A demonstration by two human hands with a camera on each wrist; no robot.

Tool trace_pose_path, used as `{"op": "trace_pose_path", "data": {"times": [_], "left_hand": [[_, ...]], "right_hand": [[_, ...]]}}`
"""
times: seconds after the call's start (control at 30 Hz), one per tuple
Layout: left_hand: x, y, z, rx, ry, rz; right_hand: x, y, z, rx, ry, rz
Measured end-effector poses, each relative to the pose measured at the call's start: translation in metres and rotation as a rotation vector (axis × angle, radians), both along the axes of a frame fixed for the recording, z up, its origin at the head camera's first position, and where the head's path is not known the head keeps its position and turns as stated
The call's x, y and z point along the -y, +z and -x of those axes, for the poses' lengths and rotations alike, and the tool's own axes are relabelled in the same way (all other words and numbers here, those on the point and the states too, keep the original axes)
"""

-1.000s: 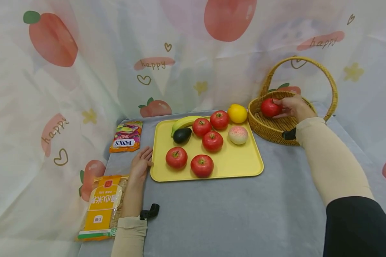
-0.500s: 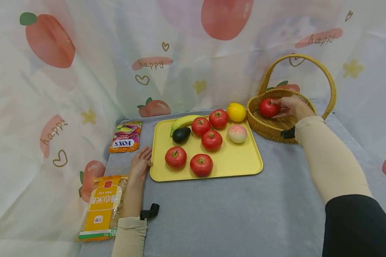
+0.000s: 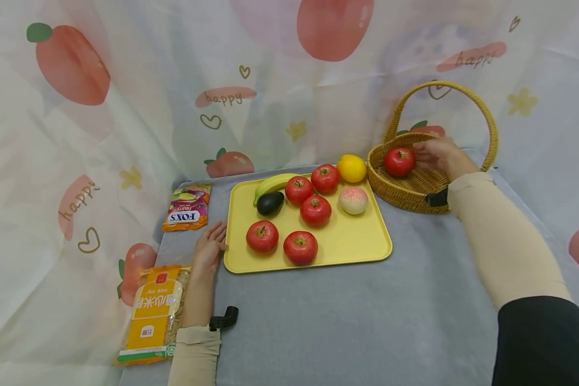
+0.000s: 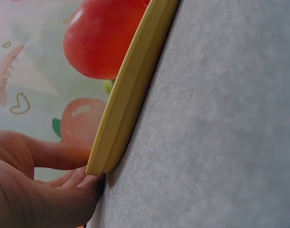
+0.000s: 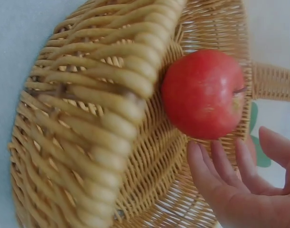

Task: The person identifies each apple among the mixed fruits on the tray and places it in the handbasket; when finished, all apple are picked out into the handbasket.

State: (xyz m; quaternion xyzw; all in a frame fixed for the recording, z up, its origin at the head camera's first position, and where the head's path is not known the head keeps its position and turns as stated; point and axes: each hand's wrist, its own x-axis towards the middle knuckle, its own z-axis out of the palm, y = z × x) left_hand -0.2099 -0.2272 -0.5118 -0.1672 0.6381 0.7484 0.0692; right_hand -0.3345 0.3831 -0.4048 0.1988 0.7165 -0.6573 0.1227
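Note:
In the head view a red apple (image 3: 399,162) sits inside the wicker basket (image 3: 405,199) at the back right. My right hand (image 3: 441,154) hovers over the basket just right of that apple. The right wrist view has its spread, slightly bent fingers (image 5: 201,166) beside the apple (image 5: 204,94), holding nothing. Along the left edge of the yellow tray (image 3: 352,251) rests my left hand (image 3: 209,247), fingers extended. In the left wrist view its thumb touches the tray's rim (image 4: 118,109). Part of the left fingers is hidden behind the tray corner there.
On the tray lie several red apples (image 3: 301,247), a banana (image 3: 276,184), a dark avocado (image 3: 270,203) and a peach (image 3: 353,200). A lemon (image 3: 351,168) is at its back right corner. A candy packet (image 3: 188,207) and a yellow noodle bag (image 3: 154,313) lie left.
My right hand has let go of the apple in the basket and drawn back a little to the right. The left hand stays at the tray's edge.

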Motion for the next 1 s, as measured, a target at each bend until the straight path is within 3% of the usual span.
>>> {"op": "trace_pose_path", "data": {"times": [0.13, 0.37, 0.63, 0.87, 1.0], "left_hand": [[0.001, 0.000, 0.000, 0.006, 0.008, -0.001], [0.001, -0.001, 0.001, 0.011, 0.009, 0.003], [0.001, -0.001, 0.000, 0.012, 0.005, -0.006], [0.000, -0.002, 0.002, -0.011, 0.004, -0.018], [0.001, -0.001, 0.002, -0.004, 0.009, -0.012]], "right_hand": [[0.003, 0.005, 0.001, -0.007, -0.014, -0.029], [0.014, 0.024, -0.002, -0.054, -0.071, 0.044], [0.035, 0.047, -0.008, -0.119, -0.076, 0.130], [0.059, 0.064, -0.020, -0.196, 0.017, 0.214], [0.076, 0.071, -0.028, -0.214, 0.084, 0.177]]}}
